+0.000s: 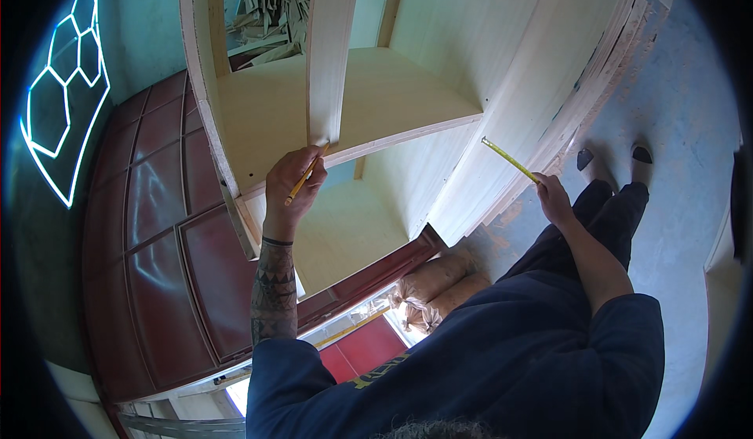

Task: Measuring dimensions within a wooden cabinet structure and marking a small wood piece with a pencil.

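My left hand (292,184) is closed around a yellow pencil (301,183). Its upper end reaches the foot of a narrow pale upright board (328,62), by the front edge of a wooden shelf (408,94); whether it touches cannot be made out. Over on the right, my right hand (554,200) grips a tape measure, its case hidden by the fingers. From that hand the yellow tape blade (508,158) runs out toward the cabinet's broad side panel (463,180), its free end near the shelf's right front corner.
The pale wooden cabinet (192,39) has an open compartment under the shelf. Dark red panelled doors (157,196) stand to the left. Stuffed brown sacks (439,282) lie below the cabinet. Scraps (271,19) show through its back, and a glowing hexagon light (67,86) hangs far left.
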A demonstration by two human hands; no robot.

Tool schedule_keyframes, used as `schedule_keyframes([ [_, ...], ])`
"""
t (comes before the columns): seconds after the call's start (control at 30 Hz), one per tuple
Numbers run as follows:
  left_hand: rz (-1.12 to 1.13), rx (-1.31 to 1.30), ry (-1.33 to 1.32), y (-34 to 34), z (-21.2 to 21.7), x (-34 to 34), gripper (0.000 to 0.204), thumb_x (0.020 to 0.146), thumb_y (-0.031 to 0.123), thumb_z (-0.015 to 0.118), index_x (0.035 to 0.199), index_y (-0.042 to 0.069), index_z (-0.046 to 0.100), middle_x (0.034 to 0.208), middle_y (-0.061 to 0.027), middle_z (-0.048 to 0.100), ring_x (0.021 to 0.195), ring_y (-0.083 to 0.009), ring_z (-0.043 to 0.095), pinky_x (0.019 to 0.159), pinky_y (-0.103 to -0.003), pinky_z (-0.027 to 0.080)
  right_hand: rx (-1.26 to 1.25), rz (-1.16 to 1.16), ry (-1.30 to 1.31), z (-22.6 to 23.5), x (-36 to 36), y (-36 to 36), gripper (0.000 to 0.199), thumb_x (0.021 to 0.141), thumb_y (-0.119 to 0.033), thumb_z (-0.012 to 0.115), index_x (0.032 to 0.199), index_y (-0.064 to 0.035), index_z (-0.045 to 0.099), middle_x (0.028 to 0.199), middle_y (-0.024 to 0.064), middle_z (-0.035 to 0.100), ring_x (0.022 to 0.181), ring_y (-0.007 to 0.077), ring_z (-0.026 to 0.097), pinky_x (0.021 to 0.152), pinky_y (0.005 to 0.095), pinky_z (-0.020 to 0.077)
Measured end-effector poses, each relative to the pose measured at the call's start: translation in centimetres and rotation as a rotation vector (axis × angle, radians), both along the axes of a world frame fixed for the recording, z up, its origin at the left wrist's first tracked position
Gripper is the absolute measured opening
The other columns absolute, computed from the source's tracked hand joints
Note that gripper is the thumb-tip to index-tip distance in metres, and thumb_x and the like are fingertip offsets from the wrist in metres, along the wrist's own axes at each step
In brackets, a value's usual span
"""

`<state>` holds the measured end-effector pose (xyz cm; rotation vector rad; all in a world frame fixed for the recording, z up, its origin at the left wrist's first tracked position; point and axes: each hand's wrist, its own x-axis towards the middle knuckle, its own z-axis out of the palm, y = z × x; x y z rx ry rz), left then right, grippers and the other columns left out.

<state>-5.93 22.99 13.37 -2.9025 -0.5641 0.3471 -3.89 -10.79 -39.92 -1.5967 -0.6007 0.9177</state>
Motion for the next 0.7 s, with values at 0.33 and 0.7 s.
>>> schedule_keyframes([
  [0.33,0.051,0.027,0.077,0.0,0.3,0.2,0.014,0.092,0.009,0.074,0.106,0.008,0.072,0.094,-0.0095,0.076,0.083,-0.0269,0.075,0.075,-0.038,0.061,-0.033,0.014,0.025,-0.3,0.0,-0.3,0.031,0.106,-0.010,0.057,0.135,-0.0080,0.067,0.099,0.0191,0.065,0.093,0.0368,0.068,0.084,0.0480,0.0541],
  [0.7,0.139,-0.020,0.045,-0.5,0.4,0.3,0.018,0.090,0.008,0.075,0.108,0.008,0.073,0.093,-0.0094,0.075,0.083,-0.0263,0.074,0.076,-0.037,0.059,-0.063,0.019,0.005,-1.1,-0.2,-1.0,0.031,0.106,-0.011,0.058,0.135,-0.0078,0.067,0.104,0.0215,0.065,0.098,0.0407,0.067,0.087,0.0485,0.0543],
])
